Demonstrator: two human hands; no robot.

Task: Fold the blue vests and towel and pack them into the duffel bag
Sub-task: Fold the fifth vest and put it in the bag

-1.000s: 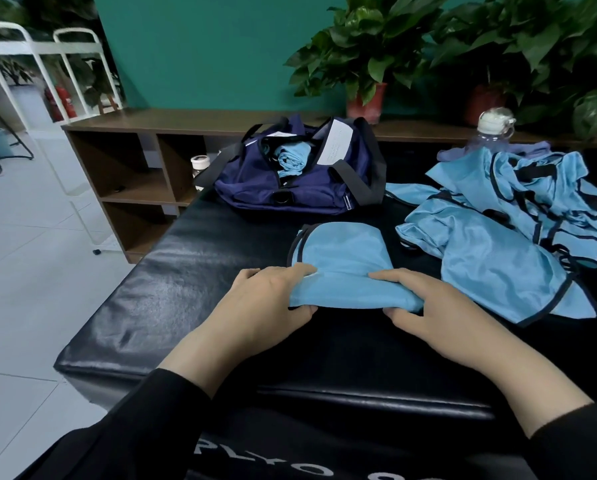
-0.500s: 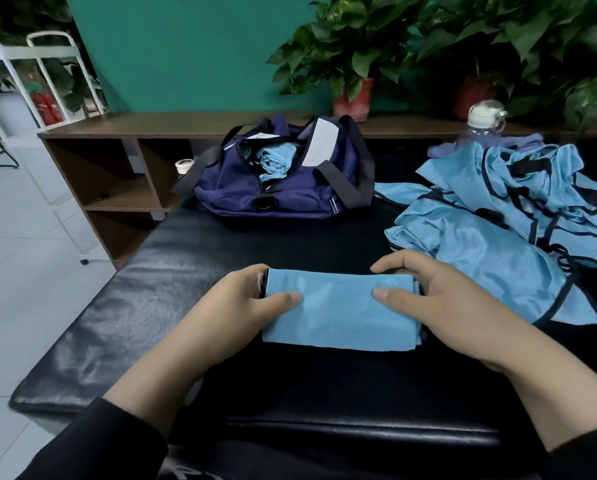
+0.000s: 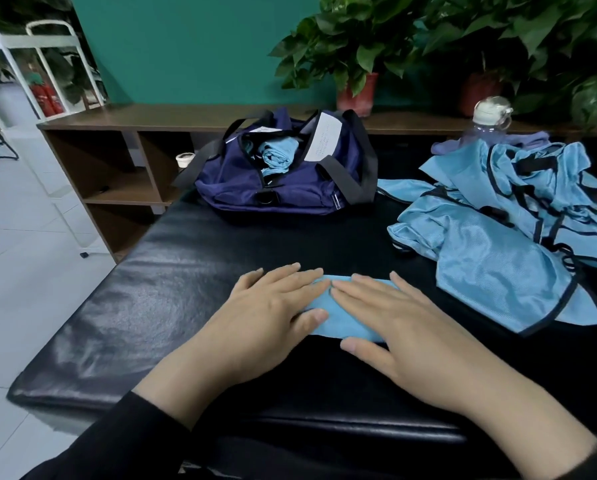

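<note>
A folded blue vest lies on the black padded bench, mostly covered by my hands. My left hand presses flat on its left half with straight fingers. My right hand presses flat on its right half, fingertips meeting the left hand's. The navy duffel bag stands open at the back of the bench with a rolled blue vest inside. A loose pile of blue vests with black trim lies at the right.
A clear water bottle with a white cap stands behind the pile, next to a purple cloth. A wooden shelf unit runs along the teal wall, with potted plants on top. The bench's left edge drops to a tiled floor.
The vest has been folded smaller, then both hands moved from gripping its ends to pressing flat on top of it. The view shifted closer and lower.
</note>
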